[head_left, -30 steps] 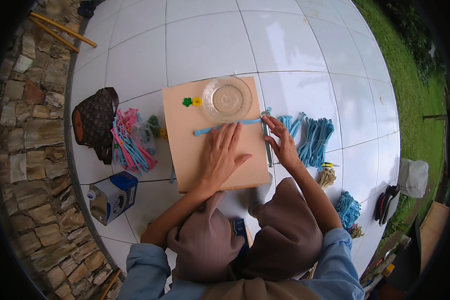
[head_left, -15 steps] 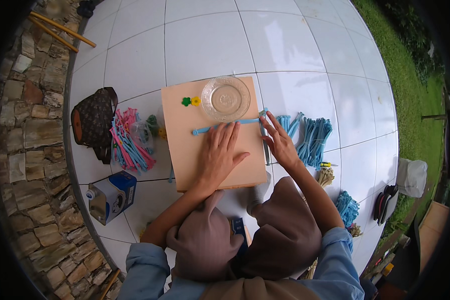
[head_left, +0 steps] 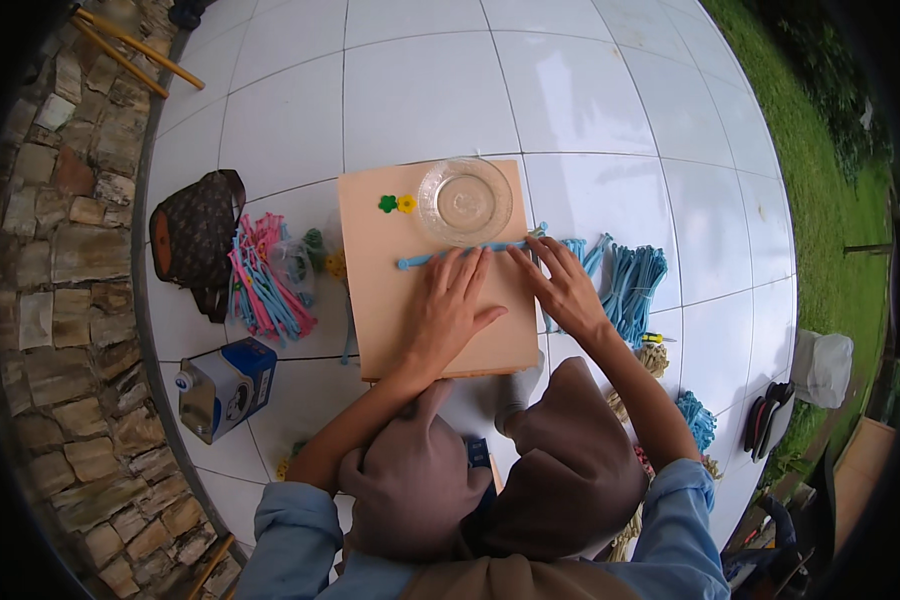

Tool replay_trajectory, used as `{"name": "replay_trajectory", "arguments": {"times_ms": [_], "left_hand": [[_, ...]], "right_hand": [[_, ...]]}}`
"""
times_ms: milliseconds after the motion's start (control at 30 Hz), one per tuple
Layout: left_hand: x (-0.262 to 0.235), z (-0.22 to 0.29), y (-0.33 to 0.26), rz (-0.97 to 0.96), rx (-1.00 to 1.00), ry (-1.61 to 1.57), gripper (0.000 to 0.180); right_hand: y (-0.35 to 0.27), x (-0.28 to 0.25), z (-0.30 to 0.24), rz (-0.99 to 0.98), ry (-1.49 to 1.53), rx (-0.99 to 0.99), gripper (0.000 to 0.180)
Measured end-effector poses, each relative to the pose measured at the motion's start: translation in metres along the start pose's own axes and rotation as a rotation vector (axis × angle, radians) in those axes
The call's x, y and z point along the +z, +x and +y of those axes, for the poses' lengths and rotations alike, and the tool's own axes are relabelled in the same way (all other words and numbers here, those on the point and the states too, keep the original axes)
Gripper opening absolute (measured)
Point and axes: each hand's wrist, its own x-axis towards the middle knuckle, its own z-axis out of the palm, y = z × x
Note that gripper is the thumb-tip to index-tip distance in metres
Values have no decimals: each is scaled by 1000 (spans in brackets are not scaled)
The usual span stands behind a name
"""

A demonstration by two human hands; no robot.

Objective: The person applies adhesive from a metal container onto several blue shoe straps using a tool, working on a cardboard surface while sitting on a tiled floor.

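A thin blue strip (head_left: 417, 262) with a rounded knob at its left end lies across a pale wooden board (head_left: 382, 310) before me. My left hand (head_left: 452, 308) rests flat on the board, its fingertips pressing the middle of the strip. Stretched fingers of my right hand (head_left: 573, 300) touch the strip toward its right end, which reaches past the board's edge. Just beyond the strip sits a clear glass dish (head_left: 426, 198). To the dish's left are a green flower piece (head_left: 387, 204) and a yellow flower piece (head_left: 406, 204).
Bundles of blue strips (head_left: 635, 285) lie on the white tiles at right, near a yellow-handled screwdriver (head_left: 656, 338). On the left are pink and blue strips (head_left: 267, 280), a brown bag (head_left: 195, 240) and a blue-and-silver can (head_left: 227, 388). A stone wall (head_left: 80, 350) borders the floor.
The fingers of my right hand have moved left along the strip, closer to my left hand. My left hand stays on the strip. The whole view has shifted slightly.
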Motion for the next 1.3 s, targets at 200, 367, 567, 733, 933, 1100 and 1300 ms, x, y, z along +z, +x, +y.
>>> {"name": "replay_trajectory", "arguments": {"times_ms": [200, 367, 567, 733, 933, 1100, 1300], "left_hand": [[-1, -1, 0, 7, 4, -26, 76], [-2, -1, 0, 21, 9, -29, 75], [-5, 0, 2, 21, 16, -6, 75], [-2, -1, 2, 23, 9, 19, 76], [-3, -1, 1, 15, 9, -2, 74], [-5, -3, -3, 32, 15, -104, 67], [-3, -4, -4, 94, -3, -195, 56]], "right_hand": [[9, -3, -3, -52, -89, -38, 61], [11, -1, -2, -53, -120, -60, 57], [14, -3, -2, -62, -135, -77, 55], [11, -4, 2, -55, -107, -92, 57], [12, -5, 0, -16, 37, -19, 55], [7, 3, 12, 102, 533, 384, 32], [9, 11, 13, 76, 604, 392, 40]]}}
